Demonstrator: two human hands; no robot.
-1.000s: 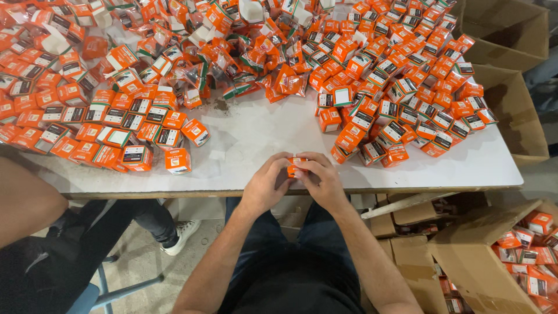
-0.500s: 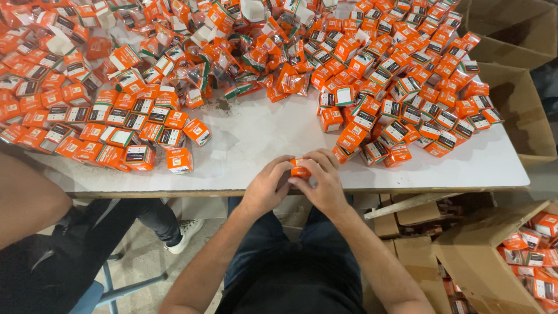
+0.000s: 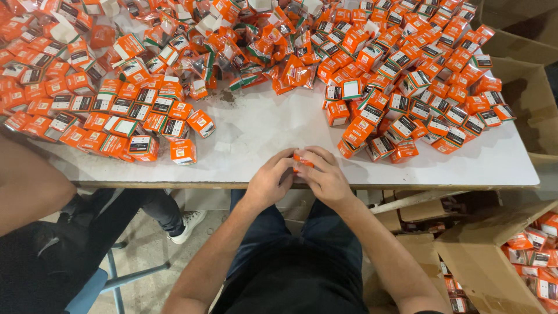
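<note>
Fingers [image 3: 285, 158] of both hands curl in around one small orange box [image 3: 303, 159] at the near edge of the white table [image 3: 261, 131]. Left hand [image 3: 270, 179] cups the box from its left side; right hand [image 3: 325, 177] covers its right side and top. Only a sliver of the box shows between the fingertips. Grip is closed on it from both sides.

Left to right:
- Far left: a second person's bare arm [image 3: 26, 189] and dark-trousered leg [image 3: 125, 212] with one white shoe [image 3: 187, 224], beside a blue chair frame [image 3: 110, 279].
- Left table half: rows of orange boxes [image 3: 87, 110], too many for an exact count, several dozen at least. One single box [image 3: 183, 151] stands apart at the front of them.
- Back centre: loose heap of clear-wrapped orange packets [image 3: 250, 55], uncounted.
- Right table half: second mass of orange boxes [image 3: 418, 75], again dozens, partly stacked.
- Far right: two open cardboard cartons [image 3: 523, 87] beyond the table's end; below, one carton holding orange boxes [image 3: 540, 250].

Edges and room: bare tabletop forms a wedge between the two box masses, widest at the near edge where the hands work. Nearest boxes on the right [image 3: 354, 136] lie just beside the right hand; the left single box is well apart. Front right corner of the table is bare.
</note>
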